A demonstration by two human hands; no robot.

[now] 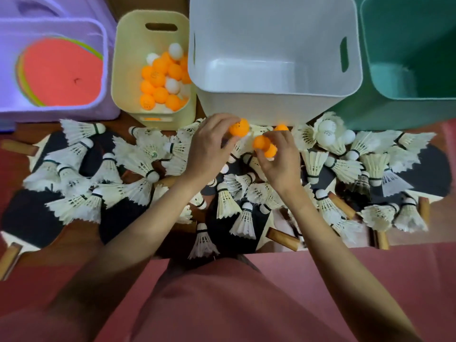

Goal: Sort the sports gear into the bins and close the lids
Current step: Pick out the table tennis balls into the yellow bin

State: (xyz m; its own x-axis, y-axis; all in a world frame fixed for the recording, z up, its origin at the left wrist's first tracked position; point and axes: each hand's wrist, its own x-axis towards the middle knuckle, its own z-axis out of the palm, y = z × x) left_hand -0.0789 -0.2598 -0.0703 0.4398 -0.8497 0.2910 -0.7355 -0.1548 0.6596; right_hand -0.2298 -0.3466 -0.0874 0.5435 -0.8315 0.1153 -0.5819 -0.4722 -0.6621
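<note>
At frame centre the left hand [209,146] pinches one orange ball [238,127]; the right hand [280,156] grips two more [264,144]. Shuttlecocks [138,191] and paddles [37,215] litter the worktop [17,137] below the yellow bin [128,77] of balls, upper left.

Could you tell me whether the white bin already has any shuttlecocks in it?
No, the white bin shows only its bare floor, while the shuttlecocks lie on the table.

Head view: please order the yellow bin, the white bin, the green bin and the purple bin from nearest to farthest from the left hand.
From the left hand, which holds an orange ball:
1. White bin, just above the hand.
2. Yellow bin, up and to the left.
3. Purple bin far left and green bin far right: too close to call.
</note>
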